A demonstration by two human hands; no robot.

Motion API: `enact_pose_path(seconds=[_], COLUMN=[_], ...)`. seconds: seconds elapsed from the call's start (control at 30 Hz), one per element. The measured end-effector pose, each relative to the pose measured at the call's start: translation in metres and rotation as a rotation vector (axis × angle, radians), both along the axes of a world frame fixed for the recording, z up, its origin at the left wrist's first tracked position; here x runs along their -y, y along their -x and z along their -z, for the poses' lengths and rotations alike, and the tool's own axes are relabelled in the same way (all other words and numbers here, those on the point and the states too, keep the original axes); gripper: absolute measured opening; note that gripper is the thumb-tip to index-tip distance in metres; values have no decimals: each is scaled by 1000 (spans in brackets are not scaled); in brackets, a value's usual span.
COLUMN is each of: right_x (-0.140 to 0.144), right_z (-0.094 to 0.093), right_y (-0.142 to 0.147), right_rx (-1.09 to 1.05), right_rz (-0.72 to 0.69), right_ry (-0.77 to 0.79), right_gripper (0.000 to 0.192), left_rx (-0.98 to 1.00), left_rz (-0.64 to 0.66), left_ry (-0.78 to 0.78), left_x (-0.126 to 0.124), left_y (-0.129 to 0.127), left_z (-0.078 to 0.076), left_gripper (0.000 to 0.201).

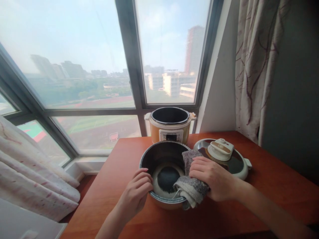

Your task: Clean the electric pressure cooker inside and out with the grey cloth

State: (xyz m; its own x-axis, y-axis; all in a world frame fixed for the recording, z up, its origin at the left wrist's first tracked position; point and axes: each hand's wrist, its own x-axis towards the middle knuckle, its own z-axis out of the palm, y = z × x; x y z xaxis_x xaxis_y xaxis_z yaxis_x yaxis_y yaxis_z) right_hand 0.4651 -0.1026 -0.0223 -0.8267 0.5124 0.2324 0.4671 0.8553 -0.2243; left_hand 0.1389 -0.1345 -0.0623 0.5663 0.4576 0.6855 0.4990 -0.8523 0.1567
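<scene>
A dark inner pot (159,156) with a worn pale ring round its bottom stands on the table in front of me. My left hand (138,191) grips the left rim of this pot, fingers curled over the edge. At the right rim, my right hand (211,177) is closed on a grey and white cloth (190,187). Part of the cloth hangs over the rim, both inside and outside the pot. My right thumb is hidden.
Behind the pot stands the pressure cooker body (156,132), its top uncovered. The cooker lid (240,164) lies to the right on the reddish-brown wooden table (99,199). Windows (99,83) rise behind, and curtains (254,66) hang on both sides.
</scene>
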Motion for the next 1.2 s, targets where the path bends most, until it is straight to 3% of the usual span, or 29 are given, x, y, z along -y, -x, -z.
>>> enact_pose_path(seconds=[0.2,0.4,0.53,0.63,0.73,0.9,1.07,1.2], right_x=[26,60,73,77,75,50,13,8], right_z=[0,0,17,22,13,-4,-4,1], right_y=[22,52,71,75,66,27,-8,-9], right_rx=[82,111,33,1,25,71,-8,-56], right_rz=[173,230,285,296,261,85,1,20], right_ry=[4,54,-33,-43,25,77,44,27], right_gripper=[30,26,16,15,22,26,38,39], left_rx=[-70,-61,-30,-28,-18,10,29,94], left_rz=[-259,-233,-290,-248,-190,-142,-87,-4], left_ry=[-138,-64,-1,12,40,67,107,140], left_x=[19,51,49,41,36,31,21,6], left_y=[-11,-35,-34,-28,-22,-16,-11,-2], left_z=[-7,0,4,3,4,9,8,6], left_gripper=[20,22,23,25,26,24,29,36])
